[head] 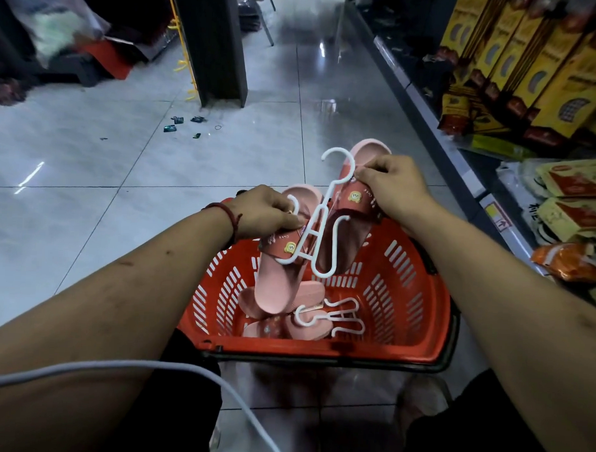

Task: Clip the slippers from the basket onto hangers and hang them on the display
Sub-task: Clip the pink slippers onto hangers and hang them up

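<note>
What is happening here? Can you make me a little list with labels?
place: shop aisle with a tiled floor and a goods shelf on the right
left hand: grips the first slipper
right hand: grips the second slipper, fingertips at the hanger's neck
hanger: white, between the two pink slippers, above the basket
basket: red, holds more pink slippers and a spare hanger
hung on display: not yet
</note>
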`<action>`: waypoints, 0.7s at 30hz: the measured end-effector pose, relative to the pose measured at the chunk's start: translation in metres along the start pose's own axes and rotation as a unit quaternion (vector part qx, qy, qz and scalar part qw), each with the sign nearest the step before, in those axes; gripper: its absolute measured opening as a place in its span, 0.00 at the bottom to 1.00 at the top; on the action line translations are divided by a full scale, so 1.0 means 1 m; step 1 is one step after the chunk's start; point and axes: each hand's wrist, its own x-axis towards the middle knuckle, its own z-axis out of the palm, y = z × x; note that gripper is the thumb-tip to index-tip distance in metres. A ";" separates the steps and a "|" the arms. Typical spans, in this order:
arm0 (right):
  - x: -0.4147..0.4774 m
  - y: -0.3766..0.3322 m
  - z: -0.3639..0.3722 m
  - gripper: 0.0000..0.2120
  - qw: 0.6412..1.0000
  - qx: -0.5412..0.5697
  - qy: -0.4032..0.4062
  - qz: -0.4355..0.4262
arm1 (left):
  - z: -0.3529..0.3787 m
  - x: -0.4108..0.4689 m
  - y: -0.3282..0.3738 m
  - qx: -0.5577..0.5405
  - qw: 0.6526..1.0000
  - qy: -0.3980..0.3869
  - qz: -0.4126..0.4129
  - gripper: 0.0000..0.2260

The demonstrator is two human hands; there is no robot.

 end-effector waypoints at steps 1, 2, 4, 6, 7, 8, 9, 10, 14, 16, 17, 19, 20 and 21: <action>0.000 -0.001 0.001 0.08 1.000 -0.001 0.002 0.000 | 0.000 0.001 -0.001 0.000 1.000 0.000 0.000 0.13; 0.000 -0.001 0.001 0.09 1.000 -0.003 0.003 -0.002 | -0.001 0.002 -0.002 0.000 1.000 0.006 0.001 0.13; 0.000 -0.002 0.003 0.08 1.000 -0.001 -0.002 -0.002 | -0.001 0.003 -0.003 -0.001 1.000 0.029 0.003 0.14; 0.000 -0.002 0.006 0.07 1.000 0.004 -0.009 0.004 | -0.001 0.004 -0.003 -0.003 0.999 0.053 0.005 0.15; 0.000 -0.002 0.008 0.06 1.000 0.006 -0.011 0.006 | -0.001 0.005 -0.004 -0.004 0.998 0.062 0.006 0.15; 0.000 -0.003 0.008 0.07 1.000 0.006 -0.016 0.005 | -0.002 0.004 -0.004 -0.003 0.998 0.068 0.008 0.15; -0.001 -0.005 0.010 0.07 1.000 0.006 -0.025 0.003 | -0.002 0.005 -0.005 -0.003 0.997 0.072 0.009 0.16; -0.003 -0.006 0.011 0.07 0.999 0.004 -0.038 0.002 | -0.002 0.006 -0.006 -0.005 0.997 0.078 0.008 0.16; -0.013 -0.008 0.021 0.03 0.994 -0.063 -0.081 -0.031 | -0.002 0.008 -0.006 -0.053 0.994 0.096 0.007 0.18; -0.016 -0.005 0.025 0.07 0.994 -0.075 -0.075 -0.037 | -0.004 0.008 -0.005 -0.085 0.989 0.120 0.010 0.16; -0.016 -0.004 0.026 0.12 0.994 -0.078 -0.071 -0.029 | -0.005 0.009 -0.005 -0.106 0.986 0.130 0.012 0.15; -0.017 -0.001 0.028 0.17 0.993 -0.092 -0.067 -0.020 | -0.007 0.010 -0.005 -0.128 0.982 0.137 0.020 0.14; -0.016 0.000 0.030 0.18 0.993 -0.091 -0.071 -0.017 | -0.008 0.009 -0.005 -0.127 0.982 0.137 0.024 0.14; -0.016 0.000 0.030 0.18 0.994 -0.079 -0.080 -0.013 | -0.008 0.009 -0.006 -0.125 0.982 0.139 0.029 0.14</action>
